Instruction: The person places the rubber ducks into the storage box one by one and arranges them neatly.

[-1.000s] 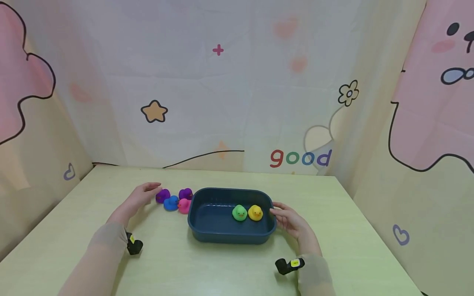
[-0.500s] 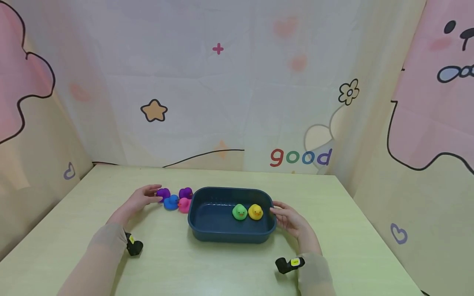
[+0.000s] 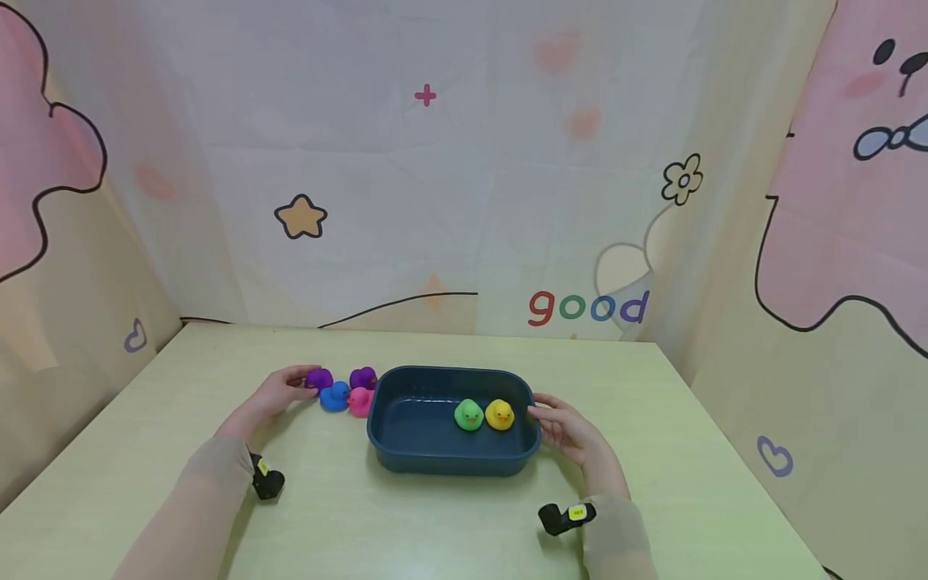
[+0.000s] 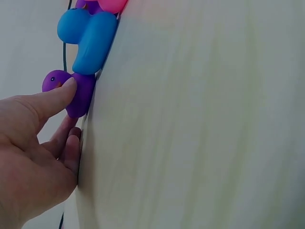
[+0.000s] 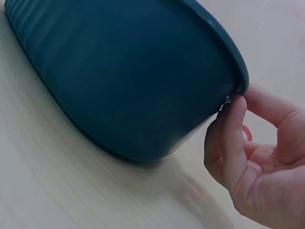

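My left hand [image 3: 279,390] is at the far left duck of a small group, a purple rubber duck [image 4: 83,98]. Its thumb lies against the duck's near side and the fingers reach behind, pinching it. Touching that duck is a blue rubber duck [image 3: 334,396]; a pink rubber duck [image 3: 359,402] and another purple one sit beside it. My right hand [image 3: 569,432] grips the right end of a dark blue tub [image 5: 143,81], thumb and fingers at the rim. Inside the tub, a green rubber duck [image 3: 469,416] and a yellow rubber duck [image 3: 499,415] stand side by side.
The pale wooden table [image 3: 435,532] holds everything. A printed curtain [image 3: 464,185] hangs behind its back edge and along both sides. Black cameras [image 3: 268,478] are strapped to both wrists. The ducks outside stand close to the tub's left wall.
My left hand has come down from above the outer purple duck, and its thumb and fingers have closed around it. The right hand and the tub have stayed in place.
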`<action>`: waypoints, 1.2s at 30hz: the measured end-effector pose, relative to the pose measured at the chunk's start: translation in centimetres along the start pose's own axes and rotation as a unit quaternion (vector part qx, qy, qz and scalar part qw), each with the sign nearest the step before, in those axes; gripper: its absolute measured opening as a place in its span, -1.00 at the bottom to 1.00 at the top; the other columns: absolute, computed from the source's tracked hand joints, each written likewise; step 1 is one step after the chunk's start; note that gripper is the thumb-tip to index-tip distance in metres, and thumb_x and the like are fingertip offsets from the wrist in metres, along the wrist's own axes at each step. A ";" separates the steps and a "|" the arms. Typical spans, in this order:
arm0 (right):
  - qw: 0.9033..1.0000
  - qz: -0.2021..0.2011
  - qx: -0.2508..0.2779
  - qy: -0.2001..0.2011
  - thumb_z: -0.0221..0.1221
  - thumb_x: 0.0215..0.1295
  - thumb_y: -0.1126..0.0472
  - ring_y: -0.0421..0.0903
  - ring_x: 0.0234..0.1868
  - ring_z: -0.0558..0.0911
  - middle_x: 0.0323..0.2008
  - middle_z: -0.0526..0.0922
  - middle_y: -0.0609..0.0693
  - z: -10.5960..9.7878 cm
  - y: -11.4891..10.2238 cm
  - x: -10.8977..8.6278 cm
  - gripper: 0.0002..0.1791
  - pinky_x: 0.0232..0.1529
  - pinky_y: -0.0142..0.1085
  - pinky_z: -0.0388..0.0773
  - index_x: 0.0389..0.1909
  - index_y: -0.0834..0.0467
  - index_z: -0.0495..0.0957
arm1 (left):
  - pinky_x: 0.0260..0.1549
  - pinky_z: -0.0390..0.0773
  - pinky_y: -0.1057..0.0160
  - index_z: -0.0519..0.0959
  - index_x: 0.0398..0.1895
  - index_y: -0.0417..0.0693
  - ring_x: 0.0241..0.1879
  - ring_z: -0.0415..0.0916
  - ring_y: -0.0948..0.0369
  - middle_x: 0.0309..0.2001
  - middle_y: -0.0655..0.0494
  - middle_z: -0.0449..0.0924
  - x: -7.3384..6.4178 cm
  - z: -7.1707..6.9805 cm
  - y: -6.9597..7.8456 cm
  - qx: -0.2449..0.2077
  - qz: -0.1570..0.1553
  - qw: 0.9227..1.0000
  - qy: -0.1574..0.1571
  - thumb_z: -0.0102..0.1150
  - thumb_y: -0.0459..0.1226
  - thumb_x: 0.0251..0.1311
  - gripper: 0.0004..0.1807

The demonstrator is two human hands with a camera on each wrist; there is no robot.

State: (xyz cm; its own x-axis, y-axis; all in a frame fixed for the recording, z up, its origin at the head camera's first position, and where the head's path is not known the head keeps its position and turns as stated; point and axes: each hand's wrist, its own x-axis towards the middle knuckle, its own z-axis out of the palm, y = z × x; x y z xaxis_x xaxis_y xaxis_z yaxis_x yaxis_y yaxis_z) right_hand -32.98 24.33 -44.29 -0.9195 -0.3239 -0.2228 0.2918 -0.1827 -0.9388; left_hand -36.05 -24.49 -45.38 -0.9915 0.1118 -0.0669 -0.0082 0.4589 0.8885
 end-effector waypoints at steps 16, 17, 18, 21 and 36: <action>1.000 -0.004 -0.009 -0.005 -0.05 0.47 0.35 -0.39 -0.44 0.66 -0.35 0.69 -0.20 0.0 0.3 0.1 -0.42 -0.29 -0.56 0.60 0.41 0.36 0.00 | 0.36 0.15 -0.21 0.15 0.39 -0.44 0.31 0.16 -0.25 0.33 -0.44 0.22 0.2 0.1 0.2 -0.018 -0.050 0.998 0.024 0.14 -0.22 0.36 -0.31; 1.000 -0.004 -0.009 -0.004 -0.05 0.47 0.35 -0.39 -0.44 0.65 -0.35 0.69 -0.20 0.0 0.3 0.1 -0.43 -0.30 -0.57 0.60 0.41 0.36 0.00 | 0.35 0.17 -0.20 0.14 0.40 -0.42 0.32 0.16 -0.23 0.34 -0.42 0.22 0.3 0.0 0.3 -0.021 -0.056 0.998 0.023 0.14 -0.19 0.36 -0.30; 1.000 -0.005 -0.009 -0.005 -0.05 0.47 0.35 -0.40 -0.44 0.65 -0.34 0.69 -0.20 0.0 0.2 0.1 -0.42 -0.30 -0.57 0.60 0.41 0.36 0.00 | 0.32 0.23 -0.17 0.14 0.40 -0.41 0.31 0.18 -0.22 0.34 -0.41 0.22 0.3 -0.1 0.4 -0.023 -0.061 0.998 0.023 0.13 -0.16 0.36 -0.28; 1.000 -0.005 -0.009 -0.005 -0.04 0.47 0.35 -0.40 -0.45 0.65 -0.33 0.69 -0.19 0.0 0.2 0.1 -0.41 -0.29 -0.57 0.60 0.41 0.36 -0.01 | 0.18 0.39 -0.01 0.15 0.39 -0.40 0.22 0.29 -0.13 0.32 -0.37 0.28 0.4 -0.3 0.7 -0.026 -0.069 0.997 0.023 0.13 -0.12 0.37 -0.28; 1.000 0.003 -0.008 -0.003 -0.02 0.48 0.33 -0.39 -0.44 0.66 -0.33 0.70 -0.20 0.1 -0.1 -0.1 -0.35 -0.26 -0.57 0.60 0.46 0.34 -0.07 | 0.34 0.31 0.11 -0.04 0.48 -0.41 -0.07 0.51 0.40 0.38 -0.41 0.18 0.5 -0.3 3.4 -0.146 -0.036 0.988 0.025 0.12 -0.27 0.37 -0.21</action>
State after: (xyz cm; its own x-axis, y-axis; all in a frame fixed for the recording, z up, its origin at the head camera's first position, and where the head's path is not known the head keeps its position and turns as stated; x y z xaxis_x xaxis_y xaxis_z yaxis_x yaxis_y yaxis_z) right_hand -32.90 24.30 -44.14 -0.9161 -0.3308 -0.2266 0.2928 -0.1658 -0.9417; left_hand -36.61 -23.12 -42.23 -0.9920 0.0415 -0.1191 -0.1093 0.1890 0.9759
